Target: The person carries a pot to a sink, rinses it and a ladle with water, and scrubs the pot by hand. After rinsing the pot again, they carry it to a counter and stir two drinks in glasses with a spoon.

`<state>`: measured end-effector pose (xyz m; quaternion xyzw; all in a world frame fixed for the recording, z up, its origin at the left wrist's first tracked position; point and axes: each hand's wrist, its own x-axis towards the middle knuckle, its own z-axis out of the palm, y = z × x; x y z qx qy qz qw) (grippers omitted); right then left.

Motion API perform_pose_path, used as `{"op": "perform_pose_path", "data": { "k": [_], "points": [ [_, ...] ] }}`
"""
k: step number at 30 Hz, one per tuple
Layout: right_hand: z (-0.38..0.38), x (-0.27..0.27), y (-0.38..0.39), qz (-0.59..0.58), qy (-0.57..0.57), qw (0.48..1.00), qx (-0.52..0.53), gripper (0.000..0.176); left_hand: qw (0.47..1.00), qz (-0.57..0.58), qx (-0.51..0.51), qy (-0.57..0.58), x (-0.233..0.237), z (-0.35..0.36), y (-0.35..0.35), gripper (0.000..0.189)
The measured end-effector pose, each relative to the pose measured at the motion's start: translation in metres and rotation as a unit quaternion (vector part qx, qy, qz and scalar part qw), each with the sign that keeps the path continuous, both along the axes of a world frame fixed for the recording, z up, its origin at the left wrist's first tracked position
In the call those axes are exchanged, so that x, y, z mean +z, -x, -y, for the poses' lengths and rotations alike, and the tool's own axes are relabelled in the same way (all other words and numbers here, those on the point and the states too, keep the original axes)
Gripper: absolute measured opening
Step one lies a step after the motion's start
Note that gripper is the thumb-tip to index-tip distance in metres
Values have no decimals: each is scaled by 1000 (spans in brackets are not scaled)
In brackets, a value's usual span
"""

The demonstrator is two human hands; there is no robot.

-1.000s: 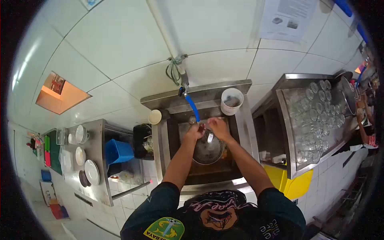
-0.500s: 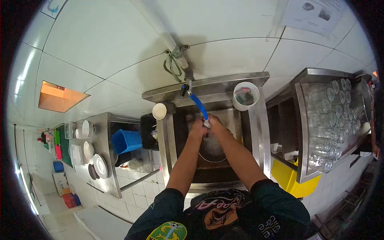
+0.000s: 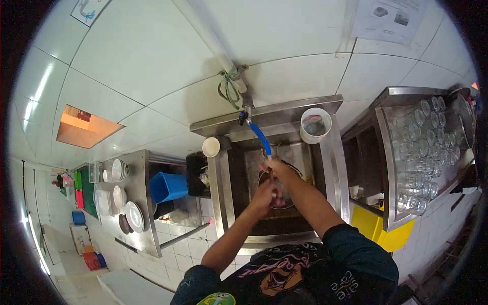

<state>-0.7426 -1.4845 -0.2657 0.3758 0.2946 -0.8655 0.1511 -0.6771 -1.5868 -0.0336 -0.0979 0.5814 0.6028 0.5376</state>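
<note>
Both hands are over a metal sink (image 3: pixel 241 168), above a round vessel (image 3: pixel 292 198) that they partly cover. My right hand (image 3: pixel 277 169) is closed just below the end of the blue hose (image 3: pixel 260 137), which hangs from the tap (image 3: pixel 247 114); what it grips is too small to make out. Lower and to the left, my left hand (image 3: pixel 265 197) has its fingers curled, blurred, near something pinkish. Whatever lies in it is unclear.
A white bucket (image 3: pixel 315 126) stands at the sink's back right corner, a cream cup (image 3: pixel 211 147) at the back left. Glasses (image 3: pixel 419 152) fill the right rack. Plates (image 3: pixel 134 217) and a blue bin (image 3: pixel 168 187) are to the left; a yellow bin (image 3: pixel 378 229) is below right.
My left hand has moved down, away from the hose end and my right hand. The pinkish thing now shows by it. The whole view has shifted slightly.
</note>
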Motion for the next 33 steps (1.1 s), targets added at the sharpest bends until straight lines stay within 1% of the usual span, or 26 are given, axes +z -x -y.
{"op": "perform_pose_path", "data": {
  "k": [1, 3, 5, 8, 9, 10, 11, 12, 13, 14, 15, 16, 17, 18, 19, 20, 21, 23, 24, 25, 27, 28, 29, 31, 32, 33],
  "points": [
    [-2, -3, -2, -30, 25, 997, -66, 21, 999, 31, 14, -30, 10, 9, -11, 15],
    [-6, 13, -2, -2, 26, 996, -84, 19, 997, 59, 32, -32, 64, 16, -30, 17],
    [-3, 28, -11, 33, 30, 994, -99, 16, 995, 69, 58, -50, 81, 29, -45, 18],
    [3, 59, -17, -10, -13, 998, -64, 22, 986, 90, 106, -87, 90, 45, -53, 19],
    [5, 78, -19, 66, -129, 989, -13, 24, 981, 102, 126, -104, 94, 48, -54, 19],
    [7, 89, -18, 138, -243, 959, 38, 26, 982, 97, 126, -105, 98, 49, -53, 19],
    [10, 96, -21, 134, -243, 960, 37, 26, 974, 110, 165, -108, 103, 49, -50, 19],
    [13, 98, -26, 100, -165, 981, -26, 28, 965, 122, 204, -112, 107, 49, -48, 20],
    [13, 99, -31, 65, -85, 990, -89, 31, 965, 120, 203, -115, 106, 49, -45, 20],
    [12, 100, -32, 61, -88, 990, -91, 31, 954, 127, 248, -114, 102, 48, -40, 23],
    [9, 99, -32, 108, -76, 985, -112, 33, 940, 135, 292, -112, 95, 47, -34, 26],
    [7, 91, -34, 156, -63, 976, -134, 36, 933, 163, 272, -171, 86, 49, -26, 22],
    [-1, 16, -28, 157, -67, 976, -138, 36, 933, 165, 268, -174, 86, 47, -20, 22],
    [-3, -59, -27, -4, -283, 958, -41, 40, 933, 178, 252, -183, 87, 44, -14, 22],
    [8, -134, -37, -162, -475, 863, 62, 44, 933, 192, 236, -192, 89, 39, -10, 23],
    [2, -118, -42, -158, -478, 862, 60, 44, 948, 149, 204, -192, 91, 34, -7, 25],
    [-2, -95, -36, -124, -435, 892, 8, 41, 949, 151, 199, -194, 94, 24, -3, 25],
    [-9, -53, -37, -58, -335, 935, -98, 36, 962, 41, 227, -145, 97, 9, 3, 26],
    [-20, -34, -47, -27, -281, 947, -151, 33, 955, 19, 248, -159, 89, 8, 9, 33],
    [-24, -19, -68, 5, -224, 953, -201, 31, 956, 18, 245, -159, 87, 9, 16, 33],
    [-43, 14, -84, 71, -109, 947, -294, 29, 951, 19, 255, -174, 83, 19, 35, 46],
    [-45, 38, -87, 107, -54, 934, -336, 28, 958, 14, 222, -179, 70, 30, 43, 54],
    [-51, 54, -95, 115, -59, 934, -334, 28, 958, 23, 225, -179, 55, 38, 51, 54],
    [-59, 83, -110, 166, -230, 913, -294, 38, 940, 62, 279, -186, 23, 49, 61, 50],
    [-62, 92, -121, 169, -235, 912, -291, 38, 929, 70, 318, -174, 8, 47, 63, 45],
    [-64, 98, -134, 133, -322, 898, -268, 42, 927, 73, 324, -175, -23, 48, 66, 45]
  ]
}}
